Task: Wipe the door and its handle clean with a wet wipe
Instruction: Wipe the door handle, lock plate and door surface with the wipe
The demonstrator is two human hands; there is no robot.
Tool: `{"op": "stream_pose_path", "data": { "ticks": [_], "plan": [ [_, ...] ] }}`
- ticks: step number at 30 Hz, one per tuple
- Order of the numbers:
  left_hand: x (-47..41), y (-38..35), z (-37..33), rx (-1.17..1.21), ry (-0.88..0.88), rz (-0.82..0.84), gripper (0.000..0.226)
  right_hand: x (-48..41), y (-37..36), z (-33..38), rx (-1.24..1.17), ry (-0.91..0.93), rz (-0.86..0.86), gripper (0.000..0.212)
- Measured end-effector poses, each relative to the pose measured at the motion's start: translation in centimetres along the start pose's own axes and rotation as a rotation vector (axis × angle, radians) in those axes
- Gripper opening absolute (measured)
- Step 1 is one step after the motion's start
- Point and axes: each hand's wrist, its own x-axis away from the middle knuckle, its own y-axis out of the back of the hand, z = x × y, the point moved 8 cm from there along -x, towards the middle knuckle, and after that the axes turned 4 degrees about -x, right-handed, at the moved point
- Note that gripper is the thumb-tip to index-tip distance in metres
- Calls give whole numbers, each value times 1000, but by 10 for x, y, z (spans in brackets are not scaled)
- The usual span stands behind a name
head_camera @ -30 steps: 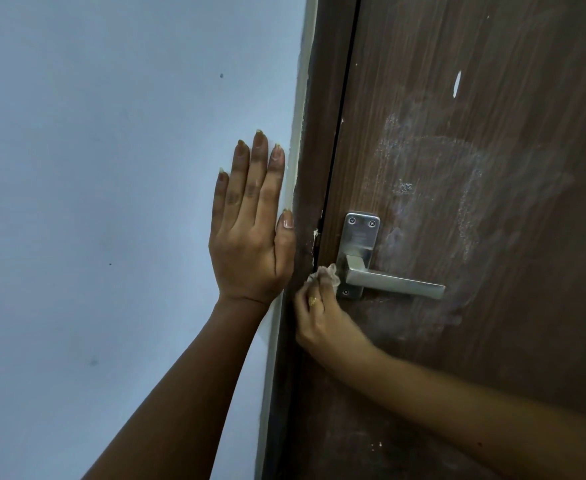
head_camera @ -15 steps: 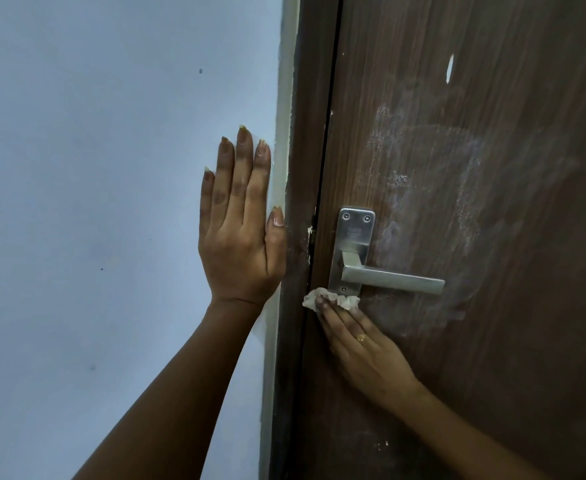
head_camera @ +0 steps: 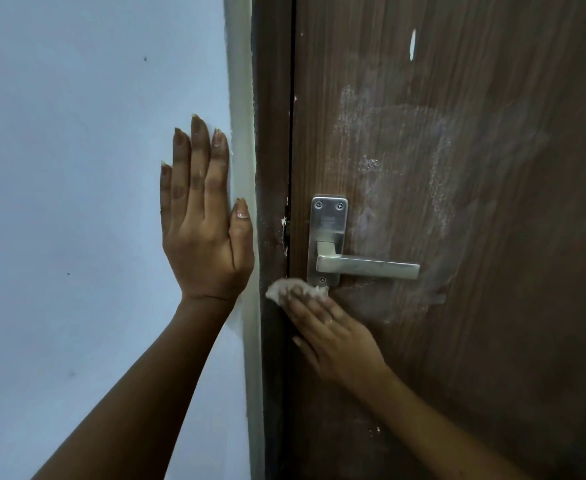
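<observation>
brown wooden door (head_camera: 457,237), shut, taking up everything right of the door frame (head_camera: 272,168). silver handle (head_camera: 367,266) on its left edge, lever pointing flat out to the right, backplate (head_camera: 328,220) upright with screws top and bottom.

right hand (head_camera: 333,327) just below the handle, fingers laid out mostly flat and pressing a crumpled white wipe (head_camera: 284,289) against the door. not really a fist, more a flat press with the wipe pinned under the fingertips. wipe sitting right under the bottom of the backplate, touching or nearly touching it, can't tell which, and spilling left over the gap between door and frame. something small and shiny on one finger, probably a ring, too blurry to swear by.

left hand (head_camera: 204,230) well left of the handle, open and flat on the pale blue wall (head_camera: 76,202), fingers together pointing up, thumb lying along the white strip (head_camera: 241,133) beside the frame. holding nothing.

above and right of the handle, big cloudy whitish smears (head_camera: 405,161) on the wood, streaky with little speckles. higher up from the handle, a small white mark (head_camera: 412,45). few white flecks on the frame edge just left of the backplate. couple of tiny dark spots on the wall.
</observation>
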Motion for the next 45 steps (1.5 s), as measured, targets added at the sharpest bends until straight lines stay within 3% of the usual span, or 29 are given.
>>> {"op": "stream_pose_path", "data": {
  "ticks": [4,9,11,15,17,19,21,22,27,29,33,35,37,39,41,43,45],
  "plan": [
    [0,0,0,0,-6,5,53,-39,7,16,-71,-71,-12,65],
    [0,1,0,4,-8,2,52,15,-23,5,-86,-130,90,63],
    [0,0,0,4,-9,-3,52,45,-20,-20,-15,-312,50,60],
    [0,0,-1,5,0,-4,52,59,17,-63,-80,-810,-194,64],
    [0,0,-1,5,0,-1,52,41,18,-49,-151,-734,-189,64],
    [0,0,-1,0,-7,-1,52,37,-3,-20,-199,-490,-60,59],
    [0,1,-1,-2,-11,-4,53,56,-25,-9,-122,-273,92,54],
    [0,0,-2,-1,-12,-5,53,64,-28,-15,-78,-247,110,52],
    [0,-1,-1,-7,-14,-9,52,58,6,-54,-146,-713,-117,64],
    [0,-1,-1,-2,-16,-6,52,42,-3,-27,-251,-605,-95,72],
    [0,0,0,-5,-21,-5,52,48,-45,32,-202,-135,129,68],
    [0,-1,-1,-5,-23,-7,52,62,-46,10,-124,-189,108,67],
    [0,-1,0,-14,-22,-7,52,78,-32,-24,-78,-407,16,62],
    [-1,-2,-1,-37,-24,2,53,86,-18,-46,-143,-653,-32,60],
    [-1,-3,-1,-67,-25,23,54,74,-14,-45,-238,-772,-76,64],
    [-1,-3,-1,-106,-22,41,56,52,-19,-23,-298,-649,-39,65],
    [-1,-4,-1,-129,-17,54,58,44,-28,-1,-223,-348,78,62]
  ]
}}
